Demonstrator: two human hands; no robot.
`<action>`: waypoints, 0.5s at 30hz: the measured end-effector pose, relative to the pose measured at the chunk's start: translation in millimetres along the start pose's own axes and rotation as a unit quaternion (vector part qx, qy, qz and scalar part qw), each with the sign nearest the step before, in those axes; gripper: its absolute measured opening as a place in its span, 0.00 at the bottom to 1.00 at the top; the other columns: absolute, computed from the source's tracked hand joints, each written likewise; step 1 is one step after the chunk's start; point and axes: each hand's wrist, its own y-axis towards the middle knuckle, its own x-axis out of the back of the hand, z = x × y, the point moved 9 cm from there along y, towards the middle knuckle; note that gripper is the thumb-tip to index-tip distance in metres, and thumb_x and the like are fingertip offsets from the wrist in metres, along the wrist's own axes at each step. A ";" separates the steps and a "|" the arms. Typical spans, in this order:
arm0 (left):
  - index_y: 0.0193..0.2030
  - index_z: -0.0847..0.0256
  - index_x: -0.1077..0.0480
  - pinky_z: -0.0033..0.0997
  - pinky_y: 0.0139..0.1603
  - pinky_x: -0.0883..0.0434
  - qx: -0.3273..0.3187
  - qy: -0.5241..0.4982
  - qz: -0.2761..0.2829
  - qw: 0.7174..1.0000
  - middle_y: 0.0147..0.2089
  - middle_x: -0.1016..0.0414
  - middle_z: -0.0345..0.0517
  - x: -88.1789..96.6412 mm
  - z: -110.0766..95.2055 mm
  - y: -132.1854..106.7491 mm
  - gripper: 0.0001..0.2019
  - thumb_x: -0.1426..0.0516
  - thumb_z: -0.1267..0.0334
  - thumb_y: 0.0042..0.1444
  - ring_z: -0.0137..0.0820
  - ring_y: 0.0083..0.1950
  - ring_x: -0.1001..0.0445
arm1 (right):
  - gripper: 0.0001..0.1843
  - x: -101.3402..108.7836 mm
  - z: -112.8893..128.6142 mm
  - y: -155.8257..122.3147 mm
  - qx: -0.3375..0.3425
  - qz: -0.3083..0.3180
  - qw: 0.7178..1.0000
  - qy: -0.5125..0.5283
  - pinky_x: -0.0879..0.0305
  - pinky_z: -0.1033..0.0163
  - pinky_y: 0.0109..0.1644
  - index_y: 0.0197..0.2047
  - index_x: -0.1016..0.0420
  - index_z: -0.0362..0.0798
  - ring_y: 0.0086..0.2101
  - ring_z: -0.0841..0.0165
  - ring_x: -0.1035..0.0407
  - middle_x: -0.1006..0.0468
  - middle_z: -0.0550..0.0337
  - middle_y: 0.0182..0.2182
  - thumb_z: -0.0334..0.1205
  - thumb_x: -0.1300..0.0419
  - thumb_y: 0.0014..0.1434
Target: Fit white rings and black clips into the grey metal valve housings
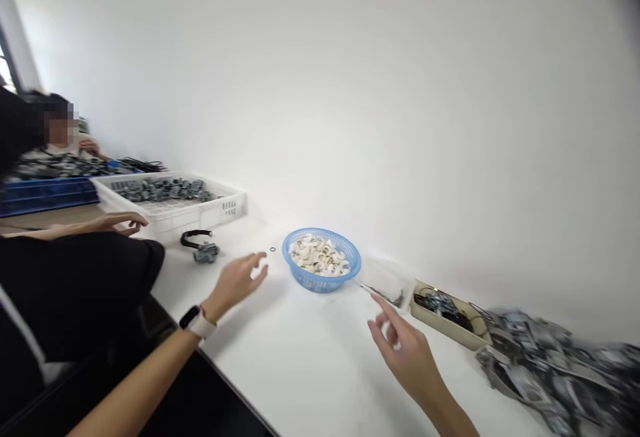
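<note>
While both hands hang over the white bench (300, 357) with nothing in them, the blue basket (316, 283) sits between and beyond them, heaped with pale curved pieces (320, 255). The left hand (245, 277) has its fingers loosely bent, thumb well apart, gripping nothing; a small dark ring (273, 251) lies just past its fingertips. The right hand (395, 337) points its index finger forward, the other fingers curled and the thumb spread below, with no object visible in the grasp. Near that index fingertip is a thin tool (366, 287) beside a clear tray (387, 275) — whether they touch, I cannot tell.

For clean handling, I'd judge that a light fingertip pinch suits such small, jumbled pieces, since a full-handed scoop could spill some over the rim. The ring looks easy to flick away, so the left palm is best kept raised around it. A level right wrist should avoid knocking the tool or the beige box (450, 331) farther right. On the left, a metal part with a black loop (205, 253) lies near a co-worker's hand (125, 221) — sideways sweeps there are best kept short.
</note>
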 end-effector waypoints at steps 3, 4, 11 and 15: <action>0.57 0.65 0.31 0.39 0.46 0.28 0.153 0.072 0.018 0.985 0.50 0.24 0.58 32.8 116.4 17.9 0.18 0.47 0.57 0.65 0.45 0.50 0.24 | 0.23 -6.9 -38.8 -38.3 0.001 0.011 0.999 -0.036 0.39 0.68 0.25 0.60 0.29 0.56 0.19 0.72 0.42 0.26 0.65 0.26 0.53 0.46 0.65; 0.55 0.67 0.30 0.41 0.47 0.28 0.193 0.087 0.036 0.977 0.50 0.25 0.60 38.4 144.9 20.6 0.18 0.45 0.57 0.64 0.47 0.51 0.25 | 0.23 -5.5 -53.3 -45.1 -0.015 0.004 0.999 -0.034 0.39 0.68 0.25 0.59 0.28 0.55 0.19 0.72 0.42 0.27 0.66 0.25 0.54 0.46 0.65; 0.54 0.63 0.30 0.46 0.51 0.27 0.303 0.107 0.163 0.933 0.49 0.25 0.52 -3.7 213.5 16.6 0.22 0.41 0.48 0.63 0.40 0.48 0.25 | 0.22 1.5 -76.0 -48.2 -0.009 -0.009 0.999 -0.044 0.39 0.69 0.25 0.58 0.28 0.54 0.19 0.72 0.39 0.29 0.65 0.23 0.53 0.48 0.67; 0.58 0.63 0.35 0.49 0.47 0.27 0.343 0.097 0.141 0.924 0.50 0.24 0.63 -19.0 220.9 9.6 0.30 0.45 0.42 0.58 0.54 0.50 0.24 | 0.20 -13.7 -57.2 -52.1 0.031 0.048 0.996 -0.065 0.38 0.68 0.27 0.59 0.28 0.52 0.21 0.71 0.36 0.26 0.65 0.24 0.47 0.50 0.68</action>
